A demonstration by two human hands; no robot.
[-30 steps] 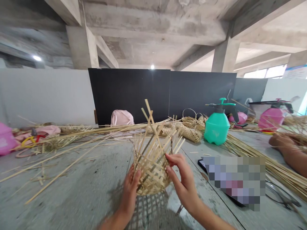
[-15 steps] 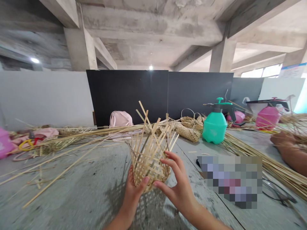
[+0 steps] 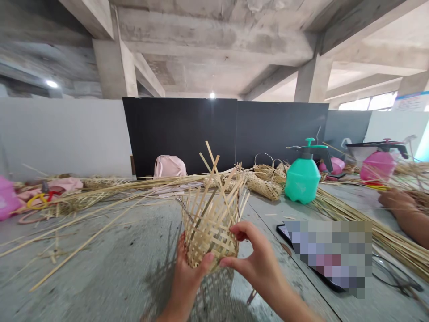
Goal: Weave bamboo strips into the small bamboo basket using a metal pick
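Note:
A partly woven bamboo basket (image 3: 211, 237) is held a little above the grey table, loose strip ends sticking up from its rim. My left hand (image 3: 189, 273) grips it from the lower left, thumb across the near side and fingers behind the weave. On the right side, my right hand (image 3: 254, 255) has its thumb against the lower wall and its bent fingers at the weave higher up. A metal clip-like piece (image 3: 181, 201) shows at the basket's left rim. Below my right wrist, a thin pointed piece (image 3: 251, 296) partly shows.
A green spray bottle (image 3: 302, 176) and a blurred-out phone (image 3: 284, 232) stand and lie to the right. Bundled bamboo strips (image 3: 368, 228) run beside glasses (image 3: 395, 277) and another person's arm (image 3: 402, 210). Long strips (image 3: 83, 243) cross the left; finished baskets (image 3: 264, 185) lie behind.
My right hand's fingers have curled in and moved lower on the basket's right side. The basket has turned slightly, its upright strips shifting right. My left hand keeps its hold.

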